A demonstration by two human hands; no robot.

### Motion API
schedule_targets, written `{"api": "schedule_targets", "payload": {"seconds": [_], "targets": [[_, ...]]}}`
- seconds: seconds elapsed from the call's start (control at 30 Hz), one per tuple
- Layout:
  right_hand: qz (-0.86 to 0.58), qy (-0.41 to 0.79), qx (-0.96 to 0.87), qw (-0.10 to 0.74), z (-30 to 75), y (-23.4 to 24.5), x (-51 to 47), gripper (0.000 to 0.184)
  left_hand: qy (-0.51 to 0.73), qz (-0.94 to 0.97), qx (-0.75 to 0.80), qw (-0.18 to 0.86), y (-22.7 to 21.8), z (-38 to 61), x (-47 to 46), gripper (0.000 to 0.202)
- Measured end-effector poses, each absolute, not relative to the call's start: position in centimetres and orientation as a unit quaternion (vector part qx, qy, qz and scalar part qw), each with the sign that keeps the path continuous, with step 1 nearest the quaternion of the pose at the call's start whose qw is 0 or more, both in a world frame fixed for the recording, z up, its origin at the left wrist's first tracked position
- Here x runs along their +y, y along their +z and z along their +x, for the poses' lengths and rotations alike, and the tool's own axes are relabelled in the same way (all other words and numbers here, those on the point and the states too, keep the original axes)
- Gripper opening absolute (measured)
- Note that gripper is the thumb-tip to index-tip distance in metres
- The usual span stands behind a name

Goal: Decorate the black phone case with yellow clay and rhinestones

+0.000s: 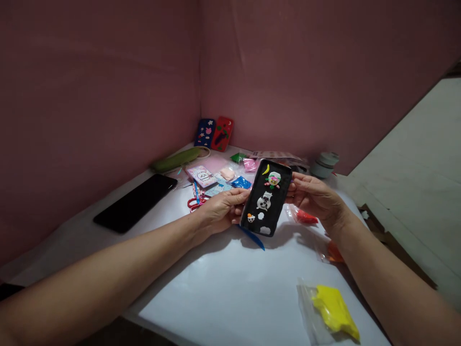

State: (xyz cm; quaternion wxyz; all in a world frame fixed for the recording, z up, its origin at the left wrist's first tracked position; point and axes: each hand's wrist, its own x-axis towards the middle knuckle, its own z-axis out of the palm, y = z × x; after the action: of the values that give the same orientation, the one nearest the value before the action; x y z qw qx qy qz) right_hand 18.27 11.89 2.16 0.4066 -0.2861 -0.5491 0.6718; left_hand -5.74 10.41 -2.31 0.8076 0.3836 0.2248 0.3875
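Head view, from the near edge outward: at the lower right of the frame a clear plastic bag lies on the white table, and a lump of yellow clay sits in its open end, partly sticking out. Further up on the right, two more small bags lie just beside the right forearm, one with orange clay and one with red clay in it.

In the middle of the frame both hands hold a black phone case above the table, tilted, its decorated back facing the camera. The left hand has its fingers closed against the case's left edge; the right hand pinches the upper right edge with its fingertips. The case lies between the two grips, touching both. On it are small clay figures: a yellow crescent, a green-and-pink character, white shapes. A blue tool lies on the table just under the case.

To the left lies a black phone, screen down or dark. Beyond the hands are red scissors, small packets of pink, peach, blue and green clay, and a pink card whose print is too small to read. A grey jar stands at the right. Against the far pink wall lean a blue case and a red case.
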Motion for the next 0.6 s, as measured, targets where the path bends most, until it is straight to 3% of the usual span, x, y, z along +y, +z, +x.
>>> {"api": "schedule_targets", "payload": {"seconds": [0.6], "targets": [[-0.345, 0.634, -0.538, 0.436, 17.4, 2.4, 12.2, 0.019, 0.361, 0.4, 0.254, 0.803, -2.2, -5.6, 10.4, 0.022]]}}
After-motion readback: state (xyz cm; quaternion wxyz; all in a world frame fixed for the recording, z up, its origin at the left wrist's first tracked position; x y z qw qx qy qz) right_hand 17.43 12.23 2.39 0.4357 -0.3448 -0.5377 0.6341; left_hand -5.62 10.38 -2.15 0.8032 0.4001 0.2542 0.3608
